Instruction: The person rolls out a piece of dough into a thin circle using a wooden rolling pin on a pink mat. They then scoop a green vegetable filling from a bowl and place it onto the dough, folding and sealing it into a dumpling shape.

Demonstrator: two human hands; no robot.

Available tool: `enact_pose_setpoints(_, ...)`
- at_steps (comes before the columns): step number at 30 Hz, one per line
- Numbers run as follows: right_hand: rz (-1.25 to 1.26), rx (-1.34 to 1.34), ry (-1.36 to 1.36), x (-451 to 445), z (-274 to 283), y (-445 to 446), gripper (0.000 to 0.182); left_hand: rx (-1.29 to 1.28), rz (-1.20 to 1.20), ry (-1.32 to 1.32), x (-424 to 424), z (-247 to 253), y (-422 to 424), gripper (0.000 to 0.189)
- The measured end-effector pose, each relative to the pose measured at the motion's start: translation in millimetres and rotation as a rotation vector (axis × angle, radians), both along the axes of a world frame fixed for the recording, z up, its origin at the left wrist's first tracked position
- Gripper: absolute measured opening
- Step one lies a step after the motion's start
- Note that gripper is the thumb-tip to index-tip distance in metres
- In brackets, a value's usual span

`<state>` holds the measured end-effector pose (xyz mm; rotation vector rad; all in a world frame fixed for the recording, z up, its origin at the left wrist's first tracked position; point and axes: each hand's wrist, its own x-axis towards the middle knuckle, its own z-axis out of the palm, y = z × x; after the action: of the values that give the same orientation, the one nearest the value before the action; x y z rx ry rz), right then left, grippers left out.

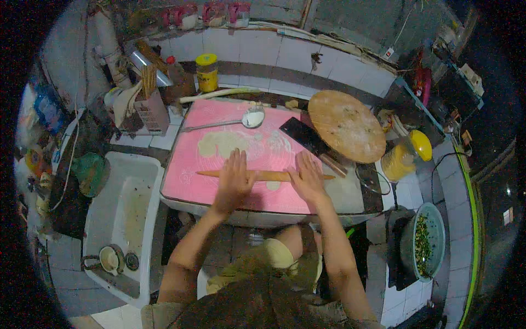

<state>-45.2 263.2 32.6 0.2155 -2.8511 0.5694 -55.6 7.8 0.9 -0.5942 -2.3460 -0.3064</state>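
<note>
A tapered wooden rolling pin (271,176) lies crosswise on a pink mat (185,160). My left hand (235,181) rests flat over its left part, fingers stretched forward and not curled around it. Over the right part lies my right hand (307,177), also flat with straight fingers. A small round piece of dough (273,186) shows just below the pin, between my hands; part of it may be hidden under the pin. Several flat dough rounds (215,144) overlap beyond my left hand. White flour is smeared across the mat. A ladle (252,118) holding white powder sits at the back.
Right of the mat, a cleaver (306,133) lies beside a round wooden board (347,125). A jar with a yellow lid (398,162) stands farther right, above a bowl of chopped greens (425,242). A white sink (154,197) is on the left; a yellow container (206,78) stands behind.
</note>
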Motion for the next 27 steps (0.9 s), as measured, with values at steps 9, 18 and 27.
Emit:
enact_pose_setpoints(9,0.031,0.033,0.005,28.1,10.4,-7.5,0.073,-0.048,-0.054,0.003,0.4,-35.8,-12.6,0.063)
enact_pose_setpoints(18,0.095,-0.044,0.051,58.4,-13.0,10.7,0.069,0.059,-0.04,-0.23,65.8,-14.1,-4.9,0.079)
enact_pose_setpoints(27,0.106,-0.049,0.139,32.0,-10.9,5.9,0.05,0.175,-0.046,-0.271,-8.9,-1.5,7.7,0.063)
